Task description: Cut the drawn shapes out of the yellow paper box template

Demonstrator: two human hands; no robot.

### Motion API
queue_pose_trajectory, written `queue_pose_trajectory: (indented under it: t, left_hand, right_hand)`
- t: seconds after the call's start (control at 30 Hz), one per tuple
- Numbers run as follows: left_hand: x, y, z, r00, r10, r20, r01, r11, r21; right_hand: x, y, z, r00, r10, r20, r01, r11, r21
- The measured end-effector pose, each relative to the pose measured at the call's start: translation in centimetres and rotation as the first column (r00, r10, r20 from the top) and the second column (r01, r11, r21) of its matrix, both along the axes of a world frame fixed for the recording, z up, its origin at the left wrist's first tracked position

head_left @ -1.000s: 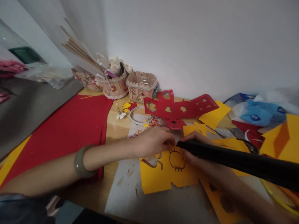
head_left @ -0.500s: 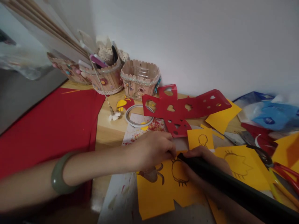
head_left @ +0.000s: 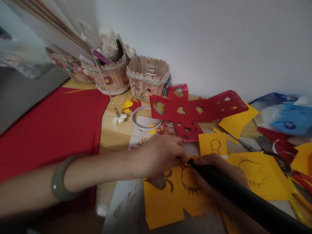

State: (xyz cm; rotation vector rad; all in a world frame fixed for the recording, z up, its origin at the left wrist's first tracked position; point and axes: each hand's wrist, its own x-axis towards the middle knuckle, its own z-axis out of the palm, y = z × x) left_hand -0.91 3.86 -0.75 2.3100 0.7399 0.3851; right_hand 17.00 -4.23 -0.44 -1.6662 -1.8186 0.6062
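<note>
"Where's the cut yellow sheet (head_left: 163,208)?"

"Low in the middle, on a stained whitish sheet (head_left: 123,198). Call it the dial's centre."

"And the left hand (head_left: 165,154)?"

"At twelve, by the sheet's upper edge, fingers curled narrow. Their tips are hidden, so I can't tell whether that grip pinches any paper. A green bangle (head_left: 58,180) circles the wrist."

"The right one?"

"The right hand (head_left: 224,167) is at two, its grip closed around a long black tool (head_left: 229,188). The near end is at the top of a drawn round outline; I can't tell whether it touches."

"What lies around?"

"A red paper cut-out (head_left: 190,112) between twelve and one, a white ring (head_left: 146,129) at eleven, red sheets (head_left: 48,130) at ten, red-handled scissors (head_left: 300,178) near three, all on the wooden surface (head_left: 109,143)."
</note>
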Motion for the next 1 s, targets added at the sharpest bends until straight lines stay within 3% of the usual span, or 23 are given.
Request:
queue_pose_trajectory:
  t: [0.27, 0.5, 0.7, 1.0]
  left_hand:
    - [-0.13, -0.12, -0.33, 1.000, -0.024, 0.020, 0.023, 0.999, 0.047]
    - [0.02, -0.07, -0.18, 1.000, 0.001, -0.006, -0.001, 1.000, 0.027]
    - [-0.09, -0.14, -0.42, 1.000, -0.018, 0.007, 0.017, 0.998, 0.068]
    - [-0.27, -0.16, -0.64, 0.999, -0.029, 0.018, 0.028, 0.998, 0.062]
  right_hand:
    - [0.23, 0.10, -0.43, 0.987, 0.135, 0.089, -0.146, 0.979, 0.141]
    - [0.56, -0.23, -0.61, 0.984, 0.083, 0.155, -0.098, 0.991, 0.089]
    - [0.56, -0.09, -0.35, 0.971, 0.159, 0.179, -0.181, 0.977, 0.115]
    - [0.55, -0.05, -0.31, 0.976, 0.136, 0.169, -0.156, 0.982, 0.110]
